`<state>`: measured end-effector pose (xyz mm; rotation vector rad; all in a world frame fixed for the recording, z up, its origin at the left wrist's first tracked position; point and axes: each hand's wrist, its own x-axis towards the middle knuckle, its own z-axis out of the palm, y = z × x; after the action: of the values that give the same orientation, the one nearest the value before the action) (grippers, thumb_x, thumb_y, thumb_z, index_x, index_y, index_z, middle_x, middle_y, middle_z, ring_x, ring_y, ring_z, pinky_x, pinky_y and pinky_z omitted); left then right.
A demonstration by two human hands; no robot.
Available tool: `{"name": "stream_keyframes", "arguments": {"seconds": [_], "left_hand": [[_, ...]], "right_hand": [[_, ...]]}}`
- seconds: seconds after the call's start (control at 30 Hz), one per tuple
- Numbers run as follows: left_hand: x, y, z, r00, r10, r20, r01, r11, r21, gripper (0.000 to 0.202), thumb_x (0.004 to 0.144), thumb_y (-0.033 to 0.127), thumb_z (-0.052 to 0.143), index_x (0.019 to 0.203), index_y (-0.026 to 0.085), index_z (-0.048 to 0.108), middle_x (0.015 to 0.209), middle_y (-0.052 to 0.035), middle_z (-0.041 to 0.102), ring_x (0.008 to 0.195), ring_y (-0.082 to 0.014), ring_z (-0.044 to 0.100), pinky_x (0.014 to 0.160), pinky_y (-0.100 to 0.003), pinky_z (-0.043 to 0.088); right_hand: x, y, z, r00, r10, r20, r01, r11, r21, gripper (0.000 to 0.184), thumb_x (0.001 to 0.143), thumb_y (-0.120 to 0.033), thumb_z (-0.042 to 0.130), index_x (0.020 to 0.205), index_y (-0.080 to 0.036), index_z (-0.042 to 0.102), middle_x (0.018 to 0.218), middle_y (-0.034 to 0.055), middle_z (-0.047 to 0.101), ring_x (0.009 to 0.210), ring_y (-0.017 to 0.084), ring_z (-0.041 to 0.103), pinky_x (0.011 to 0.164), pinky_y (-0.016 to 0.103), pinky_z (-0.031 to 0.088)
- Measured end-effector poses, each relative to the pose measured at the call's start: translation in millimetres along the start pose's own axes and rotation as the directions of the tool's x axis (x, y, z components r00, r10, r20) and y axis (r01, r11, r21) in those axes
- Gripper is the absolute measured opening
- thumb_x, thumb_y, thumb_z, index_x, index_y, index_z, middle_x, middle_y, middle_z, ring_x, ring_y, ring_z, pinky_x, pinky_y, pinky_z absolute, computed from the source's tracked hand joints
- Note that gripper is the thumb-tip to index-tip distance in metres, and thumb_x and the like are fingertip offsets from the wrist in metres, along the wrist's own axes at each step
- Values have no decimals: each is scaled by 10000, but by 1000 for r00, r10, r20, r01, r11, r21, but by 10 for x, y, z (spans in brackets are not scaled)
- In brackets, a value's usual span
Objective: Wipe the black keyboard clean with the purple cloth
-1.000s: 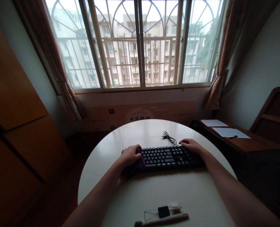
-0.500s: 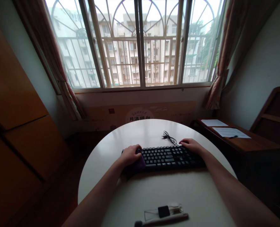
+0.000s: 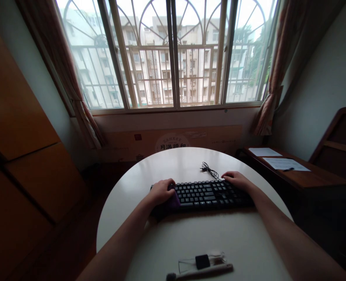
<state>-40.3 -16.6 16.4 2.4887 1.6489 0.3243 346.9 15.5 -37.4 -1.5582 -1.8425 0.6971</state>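
A black keyboard (image 3: 208,194) lies across the white round table. Over its left end, my left hand (image 3: 162,191) is closed on a purple cloth (image 3: 173,201), pressing it against the keys. My right hand (image 3: 236,180) grips the keyboard's far right corner, its fingers bent over the back edge. Just behind the keyboard, close to the right fingertips, sits a bundled black cable (image 3: 209,170). Nearer to me lie a toothbrush-like grey brush (image 3: 203,271) and a wire tool with a black block (image 3: 202,262).
The white table's rim (image 3: 102,212) curves around the work area. To the right, a wooden side table (image 3: 319,176) carries sheets of paper (image 3: 285,164) and a pen (image 3: 288,169). A wooden chair (image 3: 341,136) stands beside it, and a wooden cabinet (image 3: 20,117) is at left.
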Motion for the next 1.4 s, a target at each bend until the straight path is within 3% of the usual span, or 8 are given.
{"name": "stream_keyframes", "arguments": {"seconds": [1.4], "left_hand": [[-17, 28, -33, 1000, -15, 19, 16, 999, -35, 298, 748, 299, 521, 1035, 287, 603, 1042, -10, 644, 967, -219, 573, 793, -291, 436]], "right_hand": [[0, 0, -3, 1000, 19, 5, -19, 1000, -8, 299, 766, -395, 532, 909, -195, 701, 967, 56, 708, 951, 232, 615, 881, 319, 433]]}}
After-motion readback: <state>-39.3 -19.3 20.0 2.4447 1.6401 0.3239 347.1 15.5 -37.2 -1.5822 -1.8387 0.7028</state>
